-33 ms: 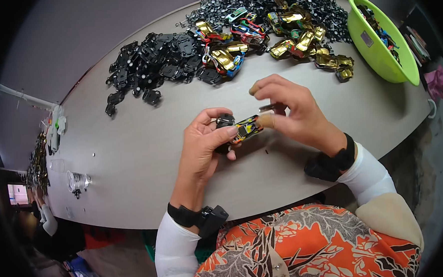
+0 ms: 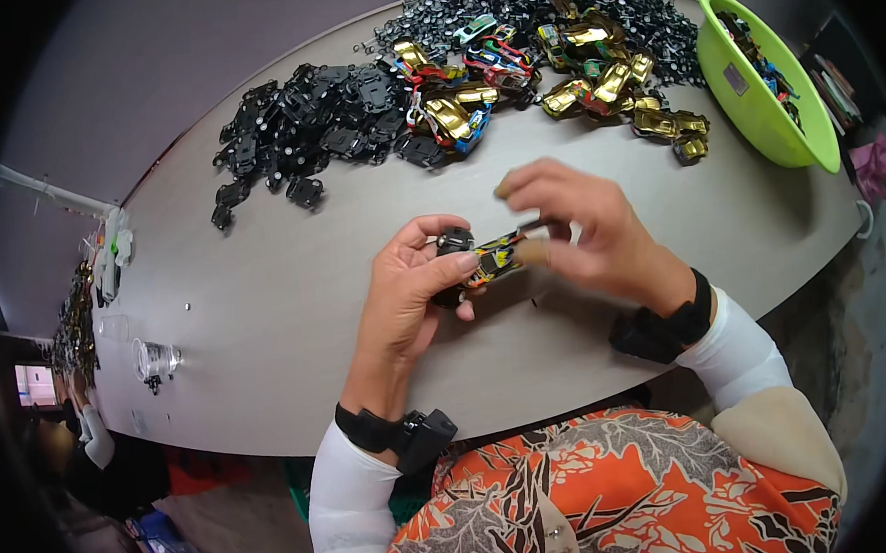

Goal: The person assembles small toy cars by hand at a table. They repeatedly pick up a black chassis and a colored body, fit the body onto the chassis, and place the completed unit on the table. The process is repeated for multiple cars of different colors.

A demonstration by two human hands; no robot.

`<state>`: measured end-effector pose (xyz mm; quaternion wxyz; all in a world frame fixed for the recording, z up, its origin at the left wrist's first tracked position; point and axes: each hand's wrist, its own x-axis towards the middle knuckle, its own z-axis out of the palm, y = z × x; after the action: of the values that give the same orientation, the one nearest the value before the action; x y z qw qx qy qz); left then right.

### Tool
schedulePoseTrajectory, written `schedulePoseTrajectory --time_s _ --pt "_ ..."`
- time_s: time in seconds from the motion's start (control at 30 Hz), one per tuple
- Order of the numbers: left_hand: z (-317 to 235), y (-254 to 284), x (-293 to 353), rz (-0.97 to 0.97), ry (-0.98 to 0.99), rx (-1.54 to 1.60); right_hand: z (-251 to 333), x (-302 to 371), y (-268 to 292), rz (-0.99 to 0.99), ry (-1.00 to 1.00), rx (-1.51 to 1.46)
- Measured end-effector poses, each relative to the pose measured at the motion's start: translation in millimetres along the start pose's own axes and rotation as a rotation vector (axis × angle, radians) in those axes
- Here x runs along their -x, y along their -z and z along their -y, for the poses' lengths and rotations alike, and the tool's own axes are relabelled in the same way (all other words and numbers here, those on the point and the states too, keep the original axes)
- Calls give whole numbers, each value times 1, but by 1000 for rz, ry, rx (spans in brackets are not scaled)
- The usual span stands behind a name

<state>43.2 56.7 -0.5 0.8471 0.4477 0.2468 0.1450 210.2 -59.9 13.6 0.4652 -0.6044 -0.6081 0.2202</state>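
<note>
Grey table (image 2: pixel 264 306), lime basin (image 2: pixel 745 110) rightmost; left hand (image 2: pixel 406 276) clamped on toy car (image 2: pixel 494 262); right hand (image 2: pixel 593 227) blurred, grip unclear.

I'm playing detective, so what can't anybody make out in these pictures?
All in the head view:
- Held car: one end is hidden under the left grip.
- Right grip: its fingers are blurred, so how they hold anything is unclear.
- Tub: its bottom is hidden by the things piled inside.
- Far pile: single parts are too small to tell.
- Speck: too small to name.
</note>
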Motion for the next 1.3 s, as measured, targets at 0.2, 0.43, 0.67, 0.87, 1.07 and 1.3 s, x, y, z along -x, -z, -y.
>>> schedulePoseTrajectory --time_s 0.2,0.43,0.67,0.87,1.07,1.3 --pt "7 2 -3 76 8 187 2 4 -4 62 254 209" --pt "3 -5 -3 10 -4 202 -6 2 15 -3 -331 -359" --pt "9 1 -4 16 -70 84 -3 4 2 154 -442 -715" --pt "11 -8 -4 -30 -95 109 -4 5 3 158 -457 -835" --pt "15 -9 -2 -30 -9 -65 -3 6 1 164 -449 -802" --pt "14 -11 0 145 66 113 -1 6 2 134 -459 -764"
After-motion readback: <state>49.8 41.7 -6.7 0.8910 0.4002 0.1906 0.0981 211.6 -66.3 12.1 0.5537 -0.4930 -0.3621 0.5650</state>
